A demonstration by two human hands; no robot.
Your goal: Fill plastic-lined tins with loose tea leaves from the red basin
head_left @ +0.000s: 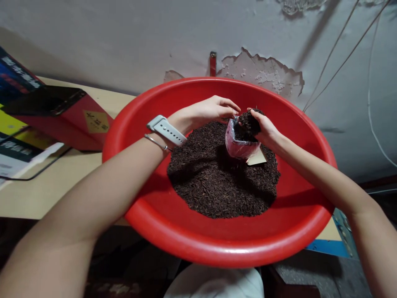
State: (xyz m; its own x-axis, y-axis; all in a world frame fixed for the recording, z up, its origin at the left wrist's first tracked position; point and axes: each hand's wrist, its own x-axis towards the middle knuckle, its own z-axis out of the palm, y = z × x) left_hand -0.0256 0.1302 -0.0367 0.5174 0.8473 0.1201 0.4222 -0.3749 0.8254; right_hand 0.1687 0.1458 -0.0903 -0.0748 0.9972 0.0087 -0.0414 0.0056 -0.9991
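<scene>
the red basin (217,244) fills the middle of the view, its near rim closest to the camera and its far rim against the peeling wall (263,72). inside the basin, on its floor, lies a heap of dark loose tea (217,182), spread from the centre toward the far side. at the far edge of that heap stands a small pink pouch (237,145), mouth up and tilted a little, with a pale card (257,158) tucked just beside its base. the right hand (263,128) is at the pouch's right rim, fingers curled around a clump of the dark leaves held right over the open mouth, touching the pouch. the left hand (211,111) hovers over the basin just left of the pouch, fingers pinched loosely together at the pouch's upper edge; whether it grips the rim cannot be told. its wrist carries a pale watch (166,130) and a thin bangle (155,142). left of the basin, on the table (46,190), lies a red box (62,116).
</scene>
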